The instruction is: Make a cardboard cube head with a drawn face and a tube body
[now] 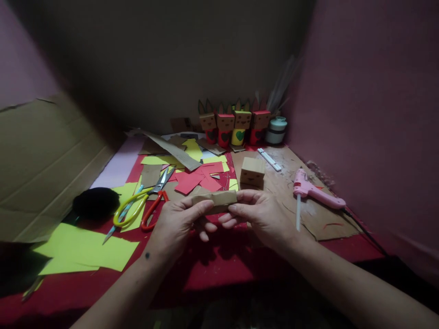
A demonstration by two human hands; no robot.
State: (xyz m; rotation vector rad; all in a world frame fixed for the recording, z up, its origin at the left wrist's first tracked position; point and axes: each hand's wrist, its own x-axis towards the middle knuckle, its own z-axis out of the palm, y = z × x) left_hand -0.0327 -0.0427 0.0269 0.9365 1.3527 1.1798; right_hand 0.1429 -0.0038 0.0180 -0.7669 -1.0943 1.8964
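A folded brown cardboard strip (218, 200) is held level between both hands above the red table cover. My left hand (176, 221) pinches its left end with thumb and fingers closed. My right hand (261, 214) pinches its right end, fingers curled underneath. Just behind the strip stands a small cardboard cube with a drawn face (252, 172). A pink glue gun (317, 193) lies to the right of my right hand on a cardboard mat (329, 224).
Yellow and orange scissors (146, 205) and a thin knife lie left of my hands among yellow, red and brown paper scraps. Several finished box figures (233, 122) and a small jar (276, 130) stand at the back. A large cardboard sheet (41, 164) leans at left.
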